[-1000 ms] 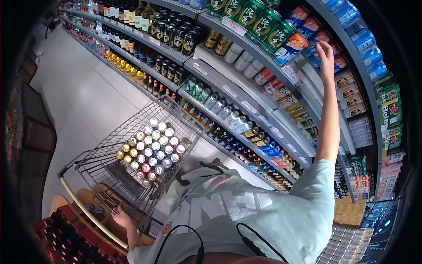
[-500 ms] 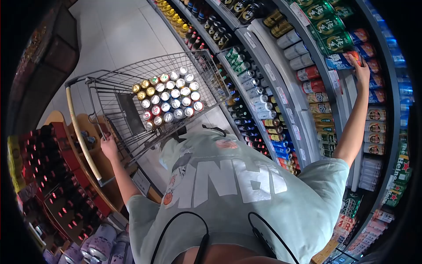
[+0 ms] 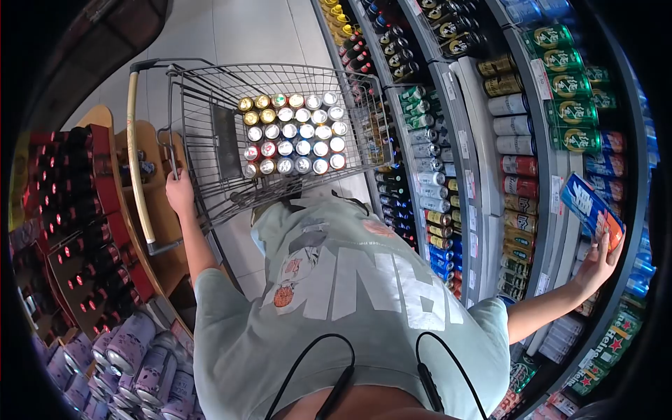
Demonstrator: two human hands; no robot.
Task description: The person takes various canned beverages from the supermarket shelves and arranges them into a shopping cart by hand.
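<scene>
My left hand (image 3: 180, 190) is closed on the wire side of a shopping cart (image 3: 225, 150), just inside its yellowish push handle (image 3: 134, 154). Inside the cart stand rows of upright drink cans (image 3: 288, 131) with silver, gold and a few red or green tops. Out at the right, by the shelf, my right hand (image 3: 600, 260) grips a blue and orange can (image 3: 588, 206) by its orange end. The can is tilted, and its blue end points up and left.
Tiered shelves (image 3: 490, 231) of cans and bottles run along the right. Green cans (image 3: 570, 105) line an upper tier, and Heineken packs (image 3: 609, 350) sit lower right. At left are a wooden rack (image 3: 150, 157) of dark bottles and a pile of purple-patterned cans (image 3: 140, 357).
The blue and orange can has come off its shelf row in my right hand and moved down and outward. The view has shifted; my left hand keeps its hold on the cart.
</scene>
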